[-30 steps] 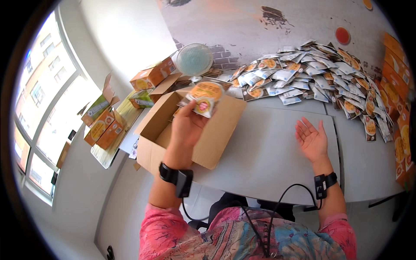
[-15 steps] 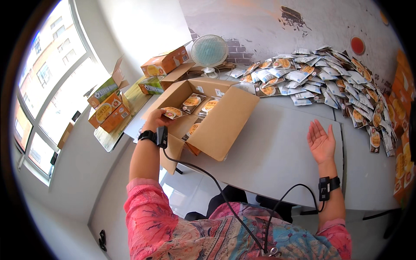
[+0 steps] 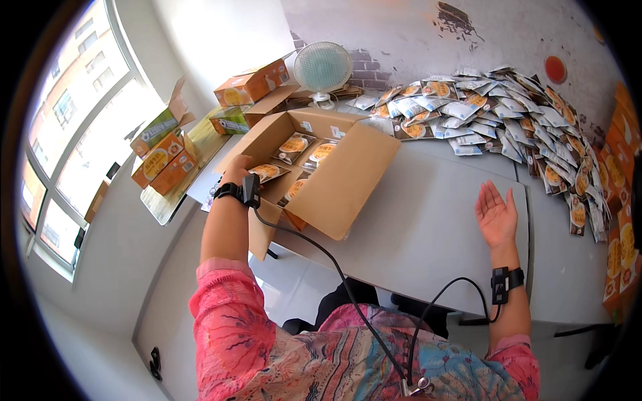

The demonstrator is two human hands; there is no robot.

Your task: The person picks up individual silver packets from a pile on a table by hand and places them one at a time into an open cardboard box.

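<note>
An open cardboard box (image 3: 348, 184) stands on the table with several brown-and-orange food packets (image 3: 293, 147) lying face up inside. My left hand (image 3: 235, 172) is at the box's left edge, beside the nearest-left packet (image 3: 266, 172). Its fingers are partly hidden, so their grip is unclear. My right hand (image 3: 497, 212) rests over the right part of the table, palm up, fingers spread, holding nothing. Each wrist wears a black strap device with a cable.
A large heap of packets (image 3: 481, 110) covers the table's far right. Behind the box stands a small fan (image 3: 322, 70). Orange and green cartons (image 3: 251, 83) are stacked at the back left, others (image 3: 164, 157) by the window. More orange cartons (image 3: 618, 167) line the right edge.
My left hand has drawn back from the packet it was touching, toward the box's left edge. That packet now lies in the box. The right hand has stayed nearly still, and the view has shifted slightly.
</note>
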